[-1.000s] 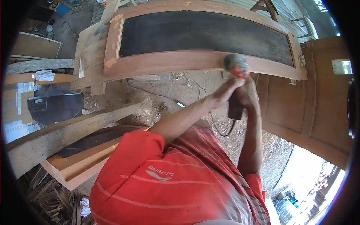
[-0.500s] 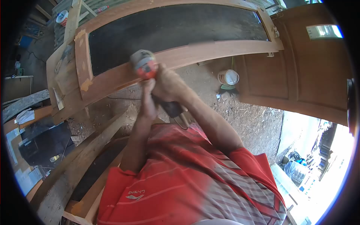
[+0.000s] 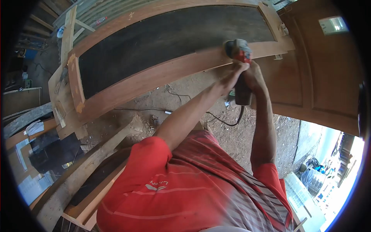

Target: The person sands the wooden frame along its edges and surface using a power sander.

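Both my hands are closed on an angle grinder [image 3: 243, 92] with a red and grey head and a dark body. My left hand [image 3: 241, 67] grips it near the red head, and my right hand [image 3: 254, 77] wraps around the body just behind. The round disc [image 3: 229, 49] at its front is blurred and lies at the lower rail of a wooden frame [image 3: 154, 76], near the rail's right part. Whether the disc touches the wood, I cannot tell. Inside the frame is a long dark panel [image 3: 166, 40], dusty on its surface.
From the grinder's rear a black cord [image 3: 228, 123] runs down to the littered ground [image 3: 232, 141]. A brown panelled door [image 3: 332, 77] stands at the right. Long timbers [image 3: 87, 166] lie at the lower left, near my body. Corrugated sheeting [image 3: 116, 11] is behind the frame.
Both hands have carried the grinder right along the lower rail, from its left part to its right part. The bucket below the frame is now hidden behind my hands and the grinder.
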The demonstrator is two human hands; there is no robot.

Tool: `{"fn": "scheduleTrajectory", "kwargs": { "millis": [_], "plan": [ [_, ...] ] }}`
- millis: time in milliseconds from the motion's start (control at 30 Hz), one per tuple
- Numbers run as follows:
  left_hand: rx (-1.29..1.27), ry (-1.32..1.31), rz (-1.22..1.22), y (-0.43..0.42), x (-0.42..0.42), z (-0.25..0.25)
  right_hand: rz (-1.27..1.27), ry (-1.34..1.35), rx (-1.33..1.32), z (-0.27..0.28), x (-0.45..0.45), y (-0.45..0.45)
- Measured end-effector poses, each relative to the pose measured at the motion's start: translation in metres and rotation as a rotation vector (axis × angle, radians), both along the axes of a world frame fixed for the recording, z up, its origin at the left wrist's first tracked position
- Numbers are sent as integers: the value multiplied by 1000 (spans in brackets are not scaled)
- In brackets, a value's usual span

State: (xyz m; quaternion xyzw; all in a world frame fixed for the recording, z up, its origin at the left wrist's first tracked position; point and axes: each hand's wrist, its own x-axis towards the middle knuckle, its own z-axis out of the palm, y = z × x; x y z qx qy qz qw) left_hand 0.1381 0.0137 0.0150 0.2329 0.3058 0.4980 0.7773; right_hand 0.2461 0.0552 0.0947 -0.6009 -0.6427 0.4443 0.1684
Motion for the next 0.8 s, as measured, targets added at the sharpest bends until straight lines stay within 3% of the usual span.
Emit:
{"fn": "scheduleTrajectory", "kwargs": {
  "millis": [167,300,400,433,467,533,600,667,800],
  "plan": [
    [-58,85,-202,30,37,20,-173,20,-27,-3,51,23],
    [-16,187,-71,-5,6,29,-21,12,-32,6,18,-1],
    [75,59,191,-54,-32,19,110,131,53,-13,-31,-35],
    [101,2,172,-70,-55,16,159,58,-3,0,-57,-52],
    [53,-32,245,-90,-73,16,213,197,42,-3,-81,-69],
    [-40,-108,393,-132,-109,20,281,58,8,8,-131,-98],
    [8,-10,464,-167,-147,1,387,9,-25,12,-180,-123],
    [-52,64,543,-207,-190,16,559,1,-98,9,-227,-146],
    [-111,0,779,-271,-256,8,710,-72,29,-12,-311,-199]
  ]
}}
